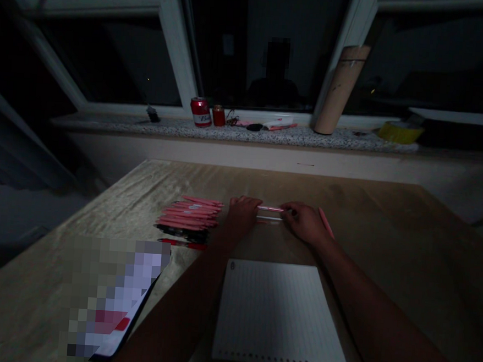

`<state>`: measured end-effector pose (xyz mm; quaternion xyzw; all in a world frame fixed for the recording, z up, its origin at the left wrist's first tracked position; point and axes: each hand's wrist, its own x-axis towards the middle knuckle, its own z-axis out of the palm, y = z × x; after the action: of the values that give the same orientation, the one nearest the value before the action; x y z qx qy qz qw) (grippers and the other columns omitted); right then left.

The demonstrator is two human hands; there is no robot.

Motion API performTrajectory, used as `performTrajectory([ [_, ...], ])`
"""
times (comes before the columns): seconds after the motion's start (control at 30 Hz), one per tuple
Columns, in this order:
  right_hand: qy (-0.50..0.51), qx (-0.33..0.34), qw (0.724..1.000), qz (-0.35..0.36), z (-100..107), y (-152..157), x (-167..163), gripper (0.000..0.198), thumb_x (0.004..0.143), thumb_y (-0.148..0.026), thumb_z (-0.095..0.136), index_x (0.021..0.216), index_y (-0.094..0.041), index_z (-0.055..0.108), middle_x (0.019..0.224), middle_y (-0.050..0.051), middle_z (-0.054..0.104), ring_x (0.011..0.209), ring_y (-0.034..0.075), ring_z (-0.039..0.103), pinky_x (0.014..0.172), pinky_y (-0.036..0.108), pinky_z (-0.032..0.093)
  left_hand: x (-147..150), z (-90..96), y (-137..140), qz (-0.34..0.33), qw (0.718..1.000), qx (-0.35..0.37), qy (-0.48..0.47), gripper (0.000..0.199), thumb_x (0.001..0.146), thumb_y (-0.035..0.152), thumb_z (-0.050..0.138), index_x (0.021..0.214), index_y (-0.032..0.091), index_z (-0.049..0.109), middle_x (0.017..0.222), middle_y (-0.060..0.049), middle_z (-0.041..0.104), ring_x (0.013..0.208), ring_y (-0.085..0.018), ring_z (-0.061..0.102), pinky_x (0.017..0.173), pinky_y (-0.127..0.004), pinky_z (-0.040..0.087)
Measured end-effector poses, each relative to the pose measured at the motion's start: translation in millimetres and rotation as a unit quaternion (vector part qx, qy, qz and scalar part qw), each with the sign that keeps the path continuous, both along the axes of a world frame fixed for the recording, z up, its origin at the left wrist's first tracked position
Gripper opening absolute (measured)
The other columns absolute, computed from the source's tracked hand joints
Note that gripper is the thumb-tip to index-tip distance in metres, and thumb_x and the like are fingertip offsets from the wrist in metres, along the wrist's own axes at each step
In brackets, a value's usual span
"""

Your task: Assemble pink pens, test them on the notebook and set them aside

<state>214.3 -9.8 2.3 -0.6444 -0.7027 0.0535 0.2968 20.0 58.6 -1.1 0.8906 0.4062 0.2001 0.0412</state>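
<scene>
Above the notepad, my left hand (242,213) and my right hand (305,221) face each other with fingers closed. A thin, pale pink pen-like stick (270,209) runs between their fingertips, one end in each hand. Just below it, a second thin white stick (270,218) also spans the gap; whether it is gripped or lies on the table I cannot tell. A single pink pen (326,223) lies right of my right hand. Left of my left hand is a pile of pink pens (189,215), with black pens (184,233) and a red pen (183,244) below.
A lined notepad sheet (277,316) lies on the wooden table (394,241) between my forearms. A phone (129,305), partly blurred, is at the left. On the windowsill (166,127) stand a red can (200,112), a small jar (218,115), a cardboard tube (342,89) and yellow tape (400,132).
</scene>
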Motion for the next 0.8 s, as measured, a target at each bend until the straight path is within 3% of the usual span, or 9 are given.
performTrajectory([
  [0.43,-0.043,-0.021,0.999,0.022,3.8,-1.5,-3.1,0.023,0.083,-0.023,0.048,0.095,-0.017,0.067,0.094,0.007,0.068,0.089,0.018,0.059,0.08,0.026,0.041,-1.6,4.2,-2.7,-0.005,1.0,-0.008,0.012,0.024,0.086,0.021,0.041,0.096,0.021,0.062,0.099,-0.003,0.066,0.097,-0.021,0.051,0.084,-0.039,0.028],
  [0.8,-0.02,-0.005,1.0,0.016,1.1,-2.2,-2.5,0.022,0.081,-0.023,0.051,0.096,-0.016,0.066,0.093,0.008,0.066,0.082,0.017,0.059,0.075,0.027,0.042,-1.8,4.5,-3.2,-0.007,1.0,-0.001,-0.003,0.023,0.085,0.024,0.043,0.1,0.02,0.06,0.103,-0.005,0.064,0.1,-0.021,0.05,0.088,-0.04,0.029],
])
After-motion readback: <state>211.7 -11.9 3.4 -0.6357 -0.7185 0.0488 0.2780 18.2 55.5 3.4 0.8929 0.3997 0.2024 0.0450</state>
